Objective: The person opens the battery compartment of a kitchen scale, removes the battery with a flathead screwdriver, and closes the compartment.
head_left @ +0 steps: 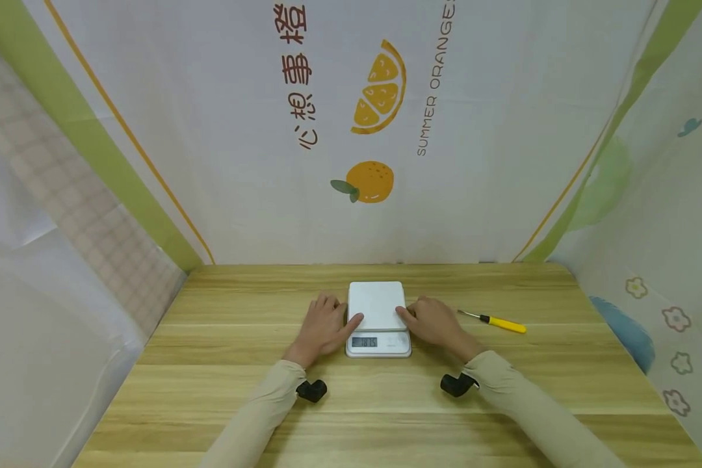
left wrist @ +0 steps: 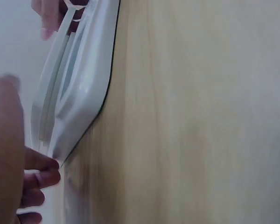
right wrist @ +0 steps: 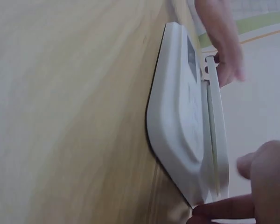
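A white digital kitchen scale (head_left: 377,304) lies flat on the wooden table, its small display lit with digits too small to read surely. My left hand (head_left: 323,327) holds the scale's left side, thumb over the top plate's edge and fingers low against the side. On the opposite side my right hand (head_left: 435,321) grips it likewise, thumb at the plate's right edge. The left wrist view shows curled fingertips (left wrist: 45,176) at the scale's lower corner. In the right wrist view, fingers (right wrist: 224,208) meet the underside edge of the scale (right wrist: 170,116).
To the right of my right hand lies a yellow-handled tool (head_left: 503,324) with a thin metal shaft, its tip pointing left. The wooden table (head_left: 351,416) ends at a printed cloth backdrop (head_left: 257,214). Black wrist mounts (head_left: 312,390) sit under both sleeves.
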Action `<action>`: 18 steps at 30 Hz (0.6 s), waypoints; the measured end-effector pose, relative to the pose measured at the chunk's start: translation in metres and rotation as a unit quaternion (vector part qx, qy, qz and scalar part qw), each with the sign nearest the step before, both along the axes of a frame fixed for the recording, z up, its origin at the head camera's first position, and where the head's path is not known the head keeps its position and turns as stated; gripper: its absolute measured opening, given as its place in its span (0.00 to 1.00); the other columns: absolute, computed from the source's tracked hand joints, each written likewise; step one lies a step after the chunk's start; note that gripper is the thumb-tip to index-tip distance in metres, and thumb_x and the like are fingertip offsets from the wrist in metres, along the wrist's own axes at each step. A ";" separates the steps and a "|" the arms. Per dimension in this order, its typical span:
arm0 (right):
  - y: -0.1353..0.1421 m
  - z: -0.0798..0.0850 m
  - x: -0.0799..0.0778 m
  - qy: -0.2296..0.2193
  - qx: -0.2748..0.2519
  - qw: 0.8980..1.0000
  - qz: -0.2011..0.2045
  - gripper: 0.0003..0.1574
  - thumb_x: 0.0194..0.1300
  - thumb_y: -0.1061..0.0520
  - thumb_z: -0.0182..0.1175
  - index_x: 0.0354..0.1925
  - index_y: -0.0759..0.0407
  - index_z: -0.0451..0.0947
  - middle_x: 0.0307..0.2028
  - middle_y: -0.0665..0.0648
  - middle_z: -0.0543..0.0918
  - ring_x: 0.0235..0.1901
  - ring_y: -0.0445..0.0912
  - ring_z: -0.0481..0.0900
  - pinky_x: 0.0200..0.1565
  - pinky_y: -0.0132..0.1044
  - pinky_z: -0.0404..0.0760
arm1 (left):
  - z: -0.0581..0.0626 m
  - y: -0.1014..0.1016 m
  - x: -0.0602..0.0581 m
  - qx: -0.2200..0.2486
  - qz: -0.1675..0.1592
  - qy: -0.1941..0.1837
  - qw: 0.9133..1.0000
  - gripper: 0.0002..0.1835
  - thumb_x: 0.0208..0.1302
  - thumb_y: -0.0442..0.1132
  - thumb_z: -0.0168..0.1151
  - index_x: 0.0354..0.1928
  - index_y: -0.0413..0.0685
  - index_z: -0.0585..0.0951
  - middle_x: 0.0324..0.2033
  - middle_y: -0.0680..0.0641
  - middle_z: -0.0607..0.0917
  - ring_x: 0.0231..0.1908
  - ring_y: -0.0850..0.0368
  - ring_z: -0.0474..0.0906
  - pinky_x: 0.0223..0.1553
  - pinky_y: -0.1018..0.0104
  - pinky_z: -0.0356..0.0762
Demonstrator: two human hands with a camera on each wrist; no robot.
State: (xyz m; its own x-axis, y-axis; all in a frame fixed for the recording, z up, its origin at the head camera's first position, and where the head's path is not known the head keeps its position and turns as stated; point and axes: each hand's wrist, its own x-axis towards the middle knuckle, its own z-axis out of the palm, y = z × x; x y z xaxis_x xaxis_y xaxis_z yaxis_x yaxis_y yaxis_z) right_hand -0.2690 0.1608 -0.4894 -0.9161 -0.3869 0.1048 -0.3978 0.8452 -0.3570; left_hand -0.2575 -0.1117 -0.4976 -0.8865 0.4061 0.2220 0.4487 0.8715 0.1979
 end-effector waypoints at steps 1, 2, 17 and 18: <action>-0.001 -0.001 0.000 -0.009 -0.008 1.000 -0.004 0.36 0.79 0.43 0.53 0.12 0.49 0.66 0.12 0.46 0.62 0.18 0.41 0.62 0.21 0.30 0.60 | -0.001 0.000 0.000 0.007 0.003 -0.005 1.000 0.34 0.78 0.62 0.44 0.51 0.38 0.84 0.45 0.41 0.79 0.45 0.45 0.68 0.45 0.54 0.72; -0.002 -0.001 0.000 -0.016 -0.015 1.000 -0.009 0.36 0.78 0.44 0.54 0.11 0.49 0.65 0.11 0.46 0.61 0.17 0.41 0.61 0.20 0.30 0.59 | -0.002 0.000 0.001 0.013 0.006 -0.011 1.000 0.33 0.79 0.61 0.43 0.54 0.38 0.84 0.45 0.41 0.79 0.45 0.45 0.68 0.46 0.54 0.72; -0.008 -0.008 0.004 -0.067 -0.109 0.990 -0.053 0.35 0.78 0.49 0.53 0.11 0.49 0.62 0.10 0.45 0.60 0.13 0.39 0.58 0.17 0.28 0.56 | -0.003 0.009 0.004 0.177 0.060 -0.137 0.973 0.29 0.79 0.53 0.48 0.65 0.35 0.78 0.55 0.37 0.77 0.52 0.42 0.63 0.46 0.52 0.65; -0.008 -0.008 0.005 -0.070 -0.114 0.990 -0.055 0.34 0.78 0.49 0.53 0.12 0.50 0.63 0.10 0.45 0.60 0.14 0.39 0.58 0.17 0.28 0.56 | -0.003 0.009 0.005 0.181 0.061 -0.138 0.972 0.29 0.79 0.52 0.48 0.65 0.35 0.78 0.55 0.37 0.77 0.53 0.42 0.63 0.46 0.51 0.65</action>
